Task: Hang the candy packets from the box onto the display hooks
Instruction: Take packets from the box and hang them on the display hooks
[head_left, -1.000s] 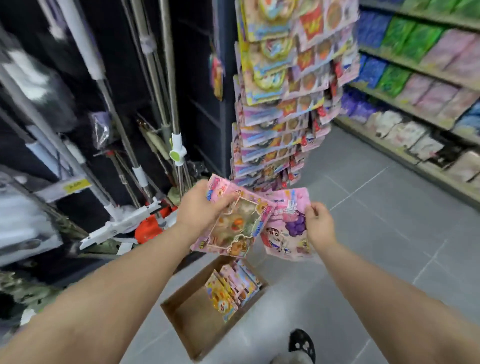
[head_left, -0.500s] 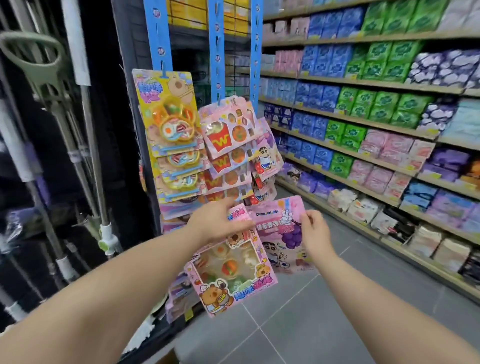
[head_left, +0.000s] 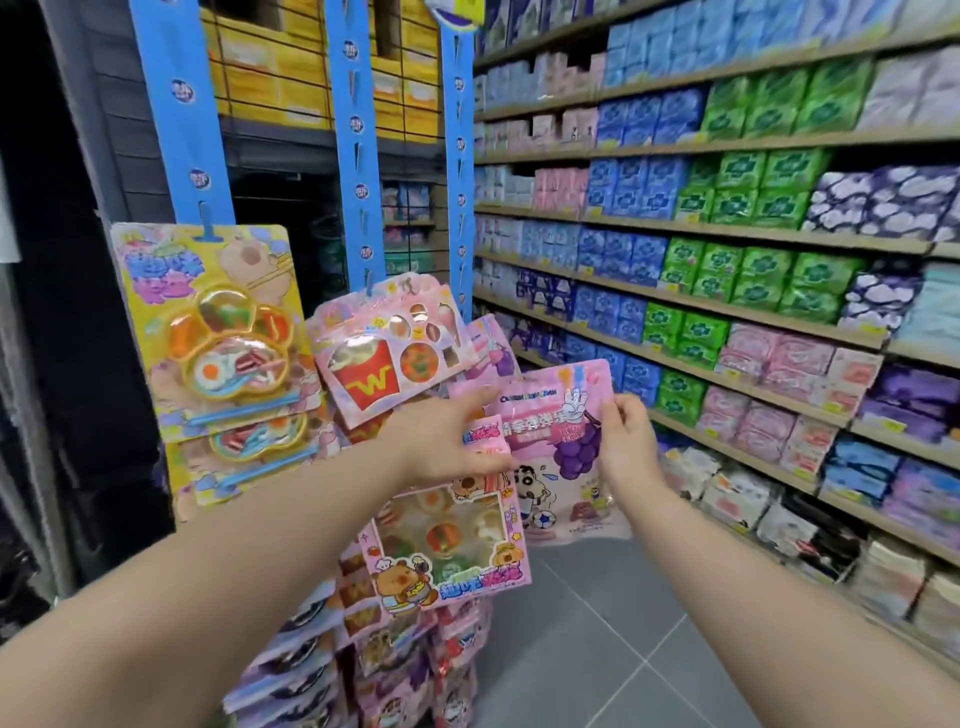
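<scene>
So, left hand (head_left: 447, 441) pinching top of glossy pink rectangular packet (head_left: 447, 535) with clear window, round gummies inside. Right hand (head_left: 626, 441) pinching right edge of soft pink grape pouch (head_left: 558, 457), flat, shiny film. Both held up just beside blue hanging strips (head_left: 358, 150), stiff carded yellow packs (head_left: 208, 332) on hooks.

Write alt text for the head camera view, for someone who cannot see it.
A person's left hand and right hand hold pink candy packets, a windowed cartoon one and a grape-printed pouch, before blue hanging display strips loaded with candy cards, beside stocked shop shelves.
</scene>
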